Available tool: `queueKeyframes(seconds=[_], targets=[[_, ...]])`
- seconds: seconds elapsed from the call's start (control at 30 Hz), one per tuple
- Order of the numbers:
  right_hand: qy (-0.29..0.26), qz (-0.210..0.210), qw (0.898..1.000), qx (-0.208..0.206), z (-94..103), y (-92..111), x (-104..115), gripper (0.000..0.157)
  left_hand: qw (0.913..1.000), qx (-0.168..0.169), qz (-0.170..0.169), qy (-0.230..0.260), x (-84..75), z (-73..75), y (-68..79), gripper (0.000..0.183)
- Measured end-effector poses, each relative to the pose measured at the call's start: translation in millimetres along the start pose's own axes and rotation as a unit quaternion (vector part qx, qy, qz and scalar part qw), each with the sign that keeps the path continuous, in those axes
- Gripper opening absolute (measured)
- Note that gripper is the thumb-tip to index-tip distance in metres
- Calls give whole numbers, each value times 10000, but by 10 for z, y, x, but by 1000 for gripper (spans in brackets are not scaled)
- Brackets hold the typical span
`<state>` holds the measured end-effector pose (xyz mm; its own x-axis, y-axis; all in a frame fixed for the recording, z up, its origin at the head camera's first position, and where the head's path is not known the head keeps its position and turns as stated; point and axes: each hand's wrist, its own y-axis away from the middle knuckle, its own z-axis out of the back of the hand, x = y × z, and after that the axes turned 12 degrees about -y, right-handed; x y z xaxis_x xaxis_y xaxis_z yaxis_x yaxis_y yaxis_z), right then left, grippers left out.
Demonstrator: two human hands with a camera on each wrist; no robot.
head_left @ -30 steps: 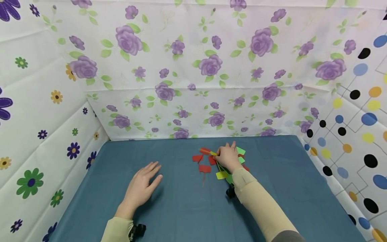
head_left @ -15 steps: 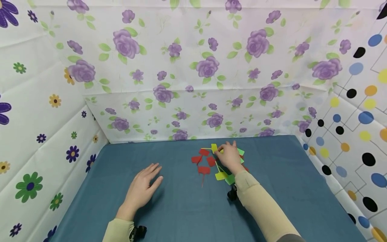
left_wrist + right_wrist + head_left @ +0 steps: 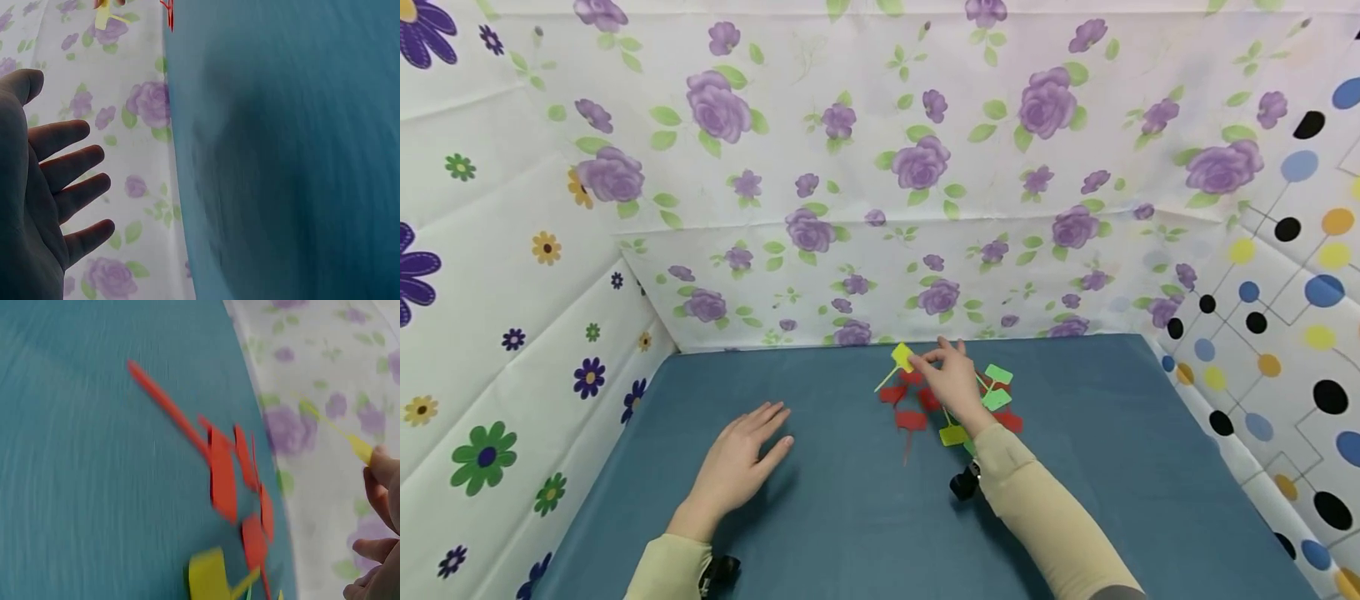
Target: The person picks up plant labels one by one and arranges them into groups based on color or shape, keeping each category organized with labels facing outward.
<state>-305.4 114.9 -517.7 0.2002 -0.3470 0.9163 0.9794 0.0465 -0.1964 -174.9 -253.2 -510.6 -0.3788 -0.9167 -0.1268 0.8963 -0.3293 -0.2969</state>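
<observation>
My right hand [image 3: 953, 379] pinches a small yellow plant label [image 3: 902, 357] by its flat head between thumb and fingertips. In the head view its thin stem points down and left; the right wrist view shows this stem against the flowered cloth. Just below lie several red plant labels [image 3: 911, 420] with flat heads and narrow stems. Another yellow label [image 3: 953, 435] lies nearer the wrist, and green labels [image 3: 997, 399] are to the right of the hand, which hides part of the pile. My left hand [image 3: 733, 462], fingers straight and spread apart, hovers over the table at the left, holding nothing.
Blue cloth covers the table [image 3: 850, 517]. A white cloth wall [image 3: 880, 275] with purple roses rises at its back edge, close behind the labels. Patterned cloth walls stand at both sides. A small black camera [image 3: 964, 483] is strapped under the right wrist.
My right hand has drawn the yellow label out of the pile and moved it left and up, uncovering more green and red labels. The left hand has stayed nearly still.
</observation>
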Motion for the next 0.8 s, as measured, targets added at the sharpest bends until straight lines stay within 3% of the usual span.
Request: queueKeyframes(seconds=[0.37, 0.53, 0.8], targets=[[-37, -172, 9906, 1356, -749, 15, 308, 26, 9995, 126, 237, -189, 222, 77, 222, 54], [-13, -65, 9846, 1749, -1104, 36, 424, 27, 9990, 197, 305, -255, 294, 123, 278, 53], [246, -260, 9766, 2120, -1538, 65, 562, 31, 9985, 415, 243, -262, 407, 178, 299, 57]])
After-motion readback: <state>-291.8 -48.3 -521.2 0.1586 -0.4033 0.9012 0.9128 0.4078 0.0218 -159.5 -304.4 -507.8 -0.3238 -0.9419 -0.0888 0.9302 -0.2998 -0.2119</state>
